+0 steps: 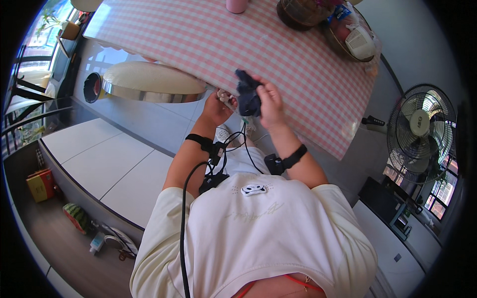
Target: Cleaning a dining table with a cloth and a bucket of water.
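Note:
My right hand [272,102] pinches a crumpled dark navy cloth [249,95] at its right side, just over the near edge of the table. To its left, my left hand [220,108] has its fingers closed around a small whitish object [224,96]; its exact kind cannot be told. The cloth hangs close beside the left fingertips, and whether it touches them is unclear. Under both hands lies the edge of a pink-and-white checked tablecloth [208,48].
A round cushioned stool [152,80] stands left of my hands. On the table are a pink cup [236,5], a brown glass bowl [300,18] and a basket [329,41] with things in it. A standing fan [420,123] is at right. Black cables hang between my forearms.

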